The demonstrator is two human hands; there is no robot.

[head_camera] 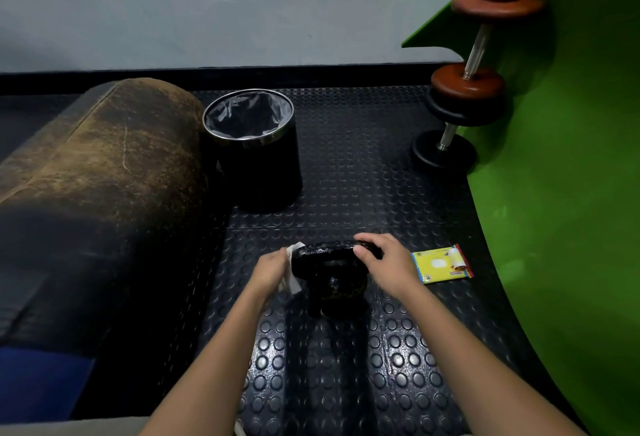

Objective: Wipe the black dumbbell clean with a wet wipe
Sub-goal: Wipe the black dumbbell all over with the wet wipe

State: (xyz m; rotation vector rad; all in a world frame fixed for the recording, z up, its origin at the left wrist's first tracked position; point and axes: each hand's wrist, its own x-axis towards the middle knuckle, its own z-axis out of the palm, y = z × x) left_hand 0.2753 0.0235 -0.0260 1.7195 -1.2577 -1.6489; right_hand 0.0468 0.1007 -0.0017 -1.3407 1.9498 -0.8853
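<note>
grey wall (173, 2), studded black rubber floor (346, 158), worn brown bench (104, 158)

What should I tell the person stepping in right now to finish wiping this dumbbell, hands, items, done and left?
Left hand holds the white wet wipe against the left side of the black dumbbell.
Right hand grips the dumbbell's upper plate, steadying it upright on the studded floor mat.
Wipe packet lies right of the dumbbell; lined bin stands behind.
Done: wipe out, wiping under way; the top plate looks wet.
Left: probably the remaining surfaces, then bin the wipe.
</note>
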